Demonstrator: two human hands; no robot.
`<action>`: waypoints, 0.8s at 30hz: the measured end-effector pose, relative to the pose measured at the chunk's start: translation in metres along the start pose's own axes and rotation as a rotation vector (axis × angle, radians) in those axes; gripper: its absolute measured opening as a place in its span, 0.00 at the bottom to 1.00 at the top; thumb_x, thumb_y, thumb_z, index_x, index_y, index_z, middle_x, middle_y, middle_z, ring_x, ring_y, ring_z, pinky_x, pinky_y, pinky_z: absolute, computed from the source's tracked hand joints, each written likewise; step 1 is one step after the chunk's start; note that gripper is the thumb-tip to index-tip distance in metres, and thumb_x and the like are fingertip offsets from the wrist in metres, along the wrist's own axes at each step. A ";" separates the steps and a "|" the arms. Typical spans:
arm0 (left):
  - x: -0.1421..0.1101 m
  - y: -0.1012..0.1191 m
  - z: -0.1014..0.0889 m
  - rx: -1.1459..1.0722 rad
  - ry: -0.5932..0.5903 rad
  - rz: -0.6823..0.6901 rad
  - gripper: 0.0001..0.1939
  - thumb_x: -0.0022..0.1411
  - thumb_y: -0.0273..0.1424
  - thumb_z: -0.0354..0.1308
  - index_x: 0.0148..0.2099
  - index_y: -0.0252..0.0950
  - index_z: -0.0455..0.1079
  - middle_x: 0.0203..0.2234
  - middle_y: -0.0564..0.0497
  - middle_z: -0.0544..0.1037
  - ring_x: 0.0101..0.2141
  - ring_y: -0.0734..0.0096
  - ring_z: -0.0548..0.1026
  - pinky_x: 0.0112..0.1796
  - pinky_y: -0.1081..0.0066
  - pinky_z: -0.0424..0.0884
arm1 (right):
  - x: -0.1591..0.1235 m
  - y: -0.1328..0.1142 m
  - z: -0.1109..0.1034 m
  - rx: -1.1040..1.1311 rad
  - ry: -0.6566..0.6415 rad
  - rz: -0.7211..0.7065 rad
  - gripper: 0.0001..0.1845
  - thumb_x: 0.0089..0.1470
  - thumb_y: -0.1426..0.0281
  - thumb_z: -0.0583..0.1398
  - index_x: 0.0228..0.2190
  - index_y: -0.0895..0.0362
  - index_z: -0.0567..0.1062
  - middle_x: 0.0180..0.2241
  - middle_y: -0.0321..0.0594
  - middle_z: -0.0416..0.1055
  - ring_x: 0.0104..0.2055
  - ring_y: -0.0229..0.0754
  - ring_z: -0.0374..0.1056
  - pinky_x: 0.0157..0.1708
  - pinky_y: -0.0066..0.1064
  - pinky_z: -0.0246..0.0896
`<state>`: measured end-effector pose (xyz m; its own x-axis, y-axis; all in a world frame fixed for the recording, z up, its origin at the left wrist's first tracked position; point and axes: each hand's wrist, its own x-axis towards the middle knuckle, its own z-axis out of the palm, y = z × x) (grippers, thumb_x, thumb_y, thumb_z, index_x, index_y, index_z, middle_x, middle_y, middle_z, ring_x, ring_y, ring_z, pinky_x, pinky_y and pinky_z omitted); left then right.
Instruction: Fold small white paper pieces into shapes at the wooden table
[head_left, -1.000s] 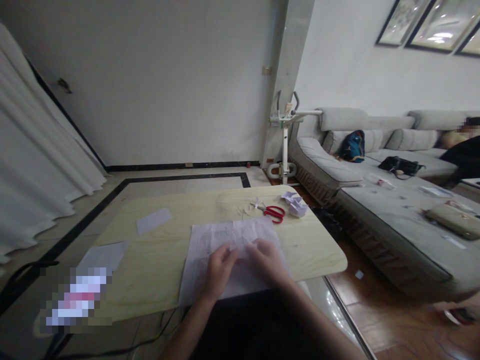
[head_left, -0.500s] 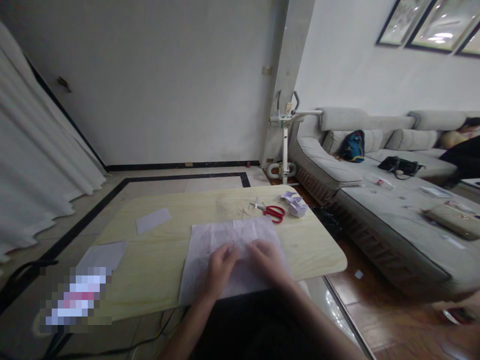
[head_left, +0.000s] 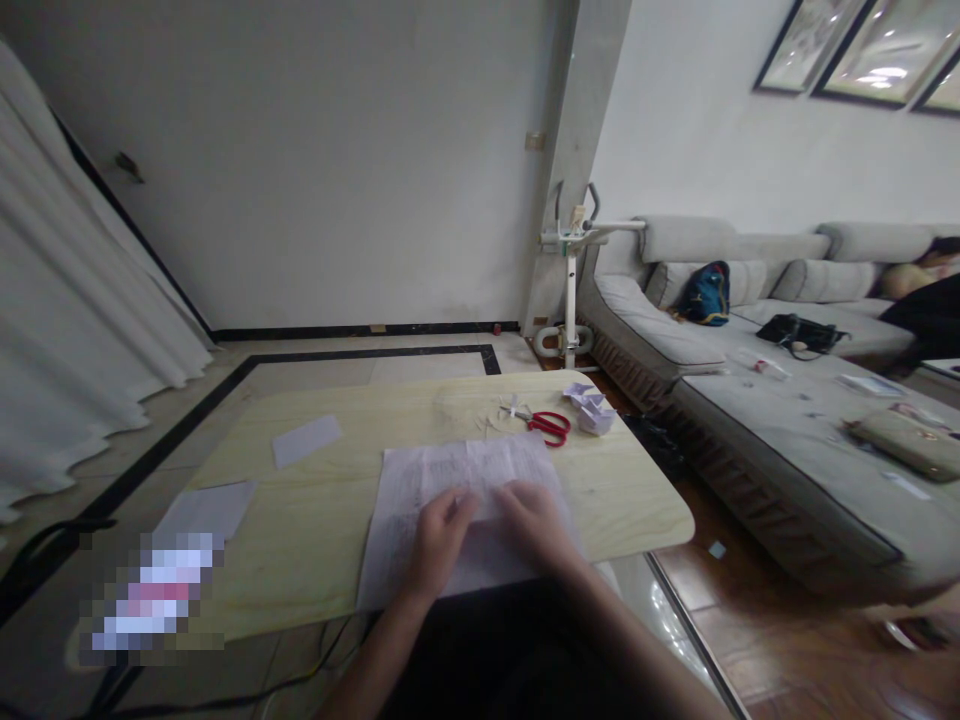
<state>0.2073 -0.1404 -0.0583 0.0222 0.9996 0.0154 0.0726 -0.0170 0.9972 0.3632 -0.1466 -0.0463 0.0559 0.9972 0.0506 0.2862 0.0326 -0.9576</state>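
Observation:
A large creased sheet of printed paper (head_left: 427, 470) lies flat at the near edge of the wooden table (head_left: 315, 540). Over it are both of my hands, close together with a small gap between them. My left hand (head_left: 441, 535) is closed, thumb against curled fingers. My right hand (head_left: 534, 525) faces it, its fingers also bent inward and closed. Something pale may be between the fingertips, but blur and the white sheet behind hide what it is. Beyond the sheet lie red-handled scissors (head_left: 551, 427), near small paper scraps (head_left: 491, 420).
Folded white paper pieces (head_left: 592, 410) sit at the table's far right corner. A small white paper (head_left: 306, 441) and another sheet (head_left: 206, 508) lie on the left. A grey sofa (head_left: 795, 450) stands to the right, with a person (head_left: 926, 290) at its far end.
Almost nothing differs. The fingers of my left hand have shifted very slightly; the sheet, scissors and paper pieces stay where they were.

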 end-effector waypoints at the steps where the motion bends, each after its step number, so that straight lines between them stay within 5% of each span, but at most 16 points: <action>1: 0.000 0.000 0.000 0.006 0.000 0.001 0.16 0.56 0.44 0.61 0.31 0.35 0.74 0.22 0.53 0.74 0.26 0.65 0.74 0.27 0.72 0.70 | 0.000 0.000 0.000 -0.002 -0.002 -0.002 0.20 0.55 0.58 0.56 0.17 0.56 0.67 0.18 0.33 0.62 0.24 0.37 0.58 0.23 0.26 0.52; 11: -0.001 0.004 0.000 0.021 0.015 -0.017 0.18 0.57 0.45 0.60 0.27 0.35 0.72 0.19 0.55 0.72 0.23 0.69 0.73 0.23 0.75 0.69 | -0.002 -0.002 -0.002 -0.001 -0.032 -0.010 0.19 0.55 0.58 0.55 0.18 0.56 0.69 0.19 0.33 0.63 0.24 0.38 0.59 0.24 0.26 0.53; 17: -0.001 0.003 0.000 0.014 -0.012 -0.034 0.20 0.53 0.44 0.64 0.40 0.33 0.75 0.21 0.55 0.75 0.23 0.66 0.75 0.24 0.72 0.71 | -0.001 -0.001 -0.001 -0.009 -0.009 -0.004 0.20 0.56 0.59 0.55 0.18 0.56 0.68 0.18 0.33 0.63 0.24 0.38 0.59 0.23 0.26 0.52; 24: -0.002 0.005 0.001 0.011 -0.010 -0.024 0.16 0.56 0.44 0.61 0.30 0.35 0.74 0.19 0.55 0.74 0.22 0.67 0.74 0.23 0.74 0.69 | -0.003 -0.004 -0.002 -0.005 -0.025 -0.015 0.20 0.56 0.58 0.55 0.19 0.56 0.68 0.19 0.33 0.64 0.25 0.38 0.60 0.25 0.27 0.54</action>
<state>0.2086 -0.1421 -0.0533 0.0303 0.9995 -0.0089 0.0847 0.0063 0.9964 0.3640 -0.1499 -0.0425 0.0277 0.9979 0.0581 0.2921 0.0475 -0.9552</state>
